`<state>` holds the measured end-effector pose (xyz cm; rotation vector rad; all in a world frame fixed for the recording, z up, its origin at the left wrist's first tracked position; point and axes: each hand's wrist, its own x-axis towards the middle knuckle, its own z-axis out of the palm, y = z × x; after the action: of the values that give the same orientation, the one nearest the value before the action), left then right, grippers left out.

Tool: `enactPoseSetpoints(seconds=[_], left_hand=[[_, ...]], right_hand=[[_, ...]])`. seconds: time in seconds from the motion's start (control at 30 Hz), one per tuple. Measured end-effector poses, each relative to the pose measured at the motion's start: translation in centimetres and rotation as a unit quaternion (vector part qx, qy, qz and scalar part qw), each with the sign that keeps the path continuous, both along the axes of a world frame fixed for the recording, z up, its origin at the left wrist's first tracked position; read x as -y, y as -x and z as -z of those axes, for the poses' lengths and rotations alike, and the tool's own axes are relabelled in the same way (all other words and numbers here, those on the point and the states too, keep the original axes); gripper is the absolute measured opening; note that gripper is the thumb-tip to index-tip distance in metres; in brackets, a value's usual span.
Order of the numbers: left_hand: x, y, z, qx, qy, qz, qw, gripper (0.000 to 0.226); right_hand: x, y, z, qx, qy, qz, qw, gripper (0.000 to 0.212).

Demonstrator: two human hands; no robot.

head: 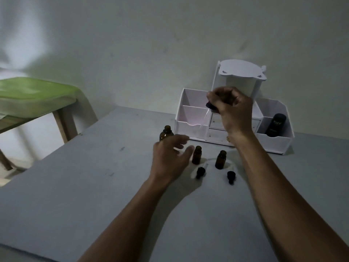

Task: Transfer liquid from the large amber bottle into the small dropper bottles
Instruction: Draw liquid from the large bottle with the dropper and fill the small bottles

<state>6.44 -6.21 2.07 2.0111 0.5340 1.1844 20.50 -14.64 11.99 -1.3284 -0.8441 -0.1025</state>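
Grey desk [94,205]. Nearest on it lie two black dropper caps, one left [200,172], one right [231,176]. Just behind stand two small amber glass bottles [197,155] [221,159], upright and uncapped. Left hand [170,157] hovers beside the left one, fingers spread and loose, holding nothing, overlapping the base of the large amber bottle [166,132], also upright and uncapped. Right hand [232,108] is raised, fingers pinching a black-bulbed glass dropper [210,106], tube slanting down-left. Behind is a white compartment organiser [273,142], with a black bottle [275,124] in its right compartment. Far left, a green-topped stool [34,93].
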Motion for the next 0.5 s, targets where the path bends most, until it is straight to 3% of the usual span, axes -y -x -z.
enactPoseSetpoints(seconds=[0.1, 0.2, 0.33, 0.5], left_hand=[[-1.8, 1.4, -0.9, 0.092, -0.002, -0.062, 0.994, 0.019], [-4.6, 2.3, -0.6, 0.084, 0.056, -0.078, 0.992, 0.031], [-7.5, 2.6, 1.1, -0.026, 0.166, 0.048, 0.985, 0.066], [-8.0, 2.4, 2.1, -0.029, 0.226, 0.129, 0.965, 0.049]], right_hand=[[-0.9, 1.2, -0.8, 0.004, -0.037, -0.020, 0.999, 0.016], [-2.1, 2.3, -1.1, 0.004, -0.063, -0.031, 0.998, 0.011], [-3.6, 2.7, -0.3, -0.013, -0.069, -0.033, 0.997, 0.015], [-4.7, 2.4, 0.8, 0.001, -0.041, -0.020, 0.999, 0.025]])
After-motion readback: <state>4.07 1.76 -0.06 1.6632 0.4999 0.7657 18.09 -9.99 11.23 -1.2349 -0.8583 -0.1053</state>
